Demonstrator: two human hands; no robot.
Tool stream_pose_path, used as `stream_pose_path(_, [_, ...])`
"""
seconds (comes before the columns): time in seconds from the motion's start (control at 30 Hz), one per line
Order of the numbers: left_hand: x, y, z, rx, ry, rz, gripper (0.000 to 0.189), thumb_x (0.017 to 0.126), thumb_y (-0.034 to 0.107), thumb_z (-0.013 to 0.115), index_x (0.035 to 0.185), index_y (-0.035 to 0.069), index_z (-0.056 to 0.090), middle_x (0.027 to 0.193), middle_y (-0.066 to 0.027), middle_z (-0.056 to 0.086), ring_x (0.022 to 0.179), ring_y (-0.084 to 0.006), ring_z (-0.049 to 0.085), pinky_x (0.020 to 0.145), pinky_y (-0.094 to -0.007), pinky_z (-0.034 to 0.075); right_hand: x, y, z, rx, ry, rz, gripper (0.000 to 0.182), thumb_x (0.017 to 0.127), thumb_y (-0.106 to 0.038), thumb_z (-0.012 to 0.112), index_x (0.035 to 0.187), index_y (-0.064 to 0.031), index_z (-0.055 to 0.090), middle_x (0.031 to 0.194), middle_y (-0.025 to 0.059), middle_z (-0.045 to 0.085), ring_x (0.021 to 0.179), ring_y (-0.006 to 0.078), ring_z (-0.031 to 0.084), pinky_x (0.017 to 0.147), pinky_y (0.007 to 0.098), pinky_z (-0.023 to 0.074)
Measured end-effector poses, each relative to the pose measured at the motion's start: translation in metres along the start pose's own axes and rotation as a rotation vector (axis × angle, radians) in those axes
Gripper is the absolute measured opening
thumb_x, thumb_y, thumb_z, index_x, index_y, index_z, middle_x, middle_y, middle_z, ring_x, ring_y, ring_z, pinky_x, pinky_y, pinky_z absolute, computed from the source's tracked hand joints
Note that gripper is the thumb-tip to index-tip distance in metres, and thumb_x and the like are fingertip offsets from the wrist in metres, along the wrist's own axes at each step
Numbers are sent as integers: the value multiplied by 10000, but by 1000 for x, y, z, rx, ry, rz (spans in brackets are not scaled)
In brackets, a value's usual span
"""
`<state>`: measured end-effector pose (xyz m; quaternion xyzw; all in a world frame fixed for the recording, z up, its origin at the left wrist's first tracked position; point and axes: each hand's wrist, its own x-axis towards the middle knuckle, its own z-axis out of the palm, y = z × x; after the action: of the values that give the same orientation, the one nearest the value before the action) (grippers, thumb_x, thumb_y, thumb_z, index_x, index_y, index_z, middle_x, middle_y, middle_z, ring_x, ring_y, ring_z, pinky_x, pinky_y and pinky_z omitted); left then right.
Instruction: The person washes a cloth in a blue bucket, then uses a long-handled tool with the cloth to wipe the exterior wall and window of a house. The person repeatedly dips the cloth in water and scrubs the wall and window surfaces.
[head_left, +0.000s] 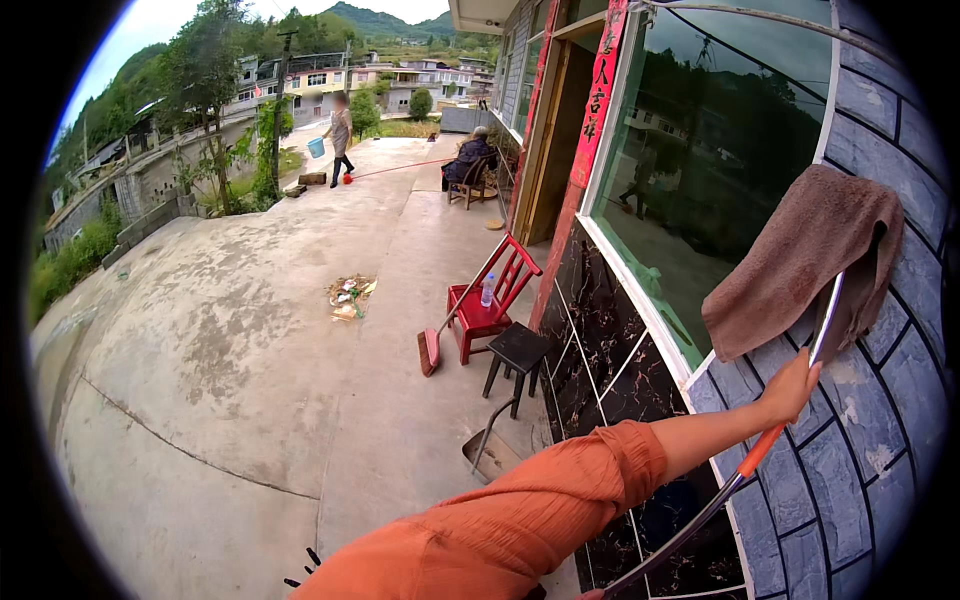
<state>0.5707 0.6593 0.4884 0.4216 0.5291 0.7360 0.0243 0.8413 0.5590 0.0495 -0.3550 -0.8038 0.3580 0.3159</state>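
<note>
My left hand (793, 386), at the end of an orange sleeve, grips a metal pole (697, 517) with an orange grip section. A brown towel (806, 262) hangs over the pole's upper end, across the window frame and the grey stone-pattern wall. Only a small part of my right hand (592, 594) shows at the bottom edge, closed around the lower pole. Beside the towel is the large dark window pane (720, 142), with green film or tape along its lower edge.
Left of the wall stand a black stool (519, 345), a red chair (480, 311) with a plastic bottle (487, 290), a broom (429, 352) and a dustpan (491, 456). Litter (349, 296) lies on the concrete. Farther off, one person (340, 135) carries a blue bucket (316, 147); another (471, 157) sits.
</note>
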Motion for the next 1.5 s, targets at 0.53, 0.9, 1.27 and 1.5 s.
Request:
stream_pose_path(0.53, [-13, -4, -11, 12, -3, -54, 262, 977, 247, 437, 865, 15, 387, 542, -73, 490, 370, -181, 500, 345, -331, 411, -44, -38, -29, 146, 81, 113, 322, 933, -313, 523, 897, 0, 587, 696, 68, 539, 645, 180, 501, 587, 361, 422])
stream_pose_path(0.9, [-244, 23, 59, 17, -597, -174, 267, 950, 213, 487, 908, 12, 316, 600, -114, 584, 477, -247, 621, 445, -381, 483, -184, 19, -53, 252, -145, 643, 293, 917, -325, 581, 876, -35, 575, 695, 30, 529, 661, 129, 505, 561, 316, 418])
stream_pose_path(1.27, [-276, 92, 155, -386, -566, -249, 431, 908, 144, 564, 1218, 52, 281, 747, -93, 551, 477, -151, 581, 396, -278, 484, -251, 30, -107, 381, 55, 844, 256, 914, -325, 598, 923, -73, 555, 683, 9, 511, 655, 114, 496, 538, 295, 412])
stream_pose_path(1.5, [-205, 123, 186, -238, -481, -42, 335, 882, 78, 506, 1136, 70, 288, 638, -129, 537, 390, -217, 544, 336, -334, 441, -161, -50, -164, 464, 287, 464, 290, 891, -294, 606, 729, -55, 583, 555, -5, 476, 526, 117, 483, 486, 314, 410])
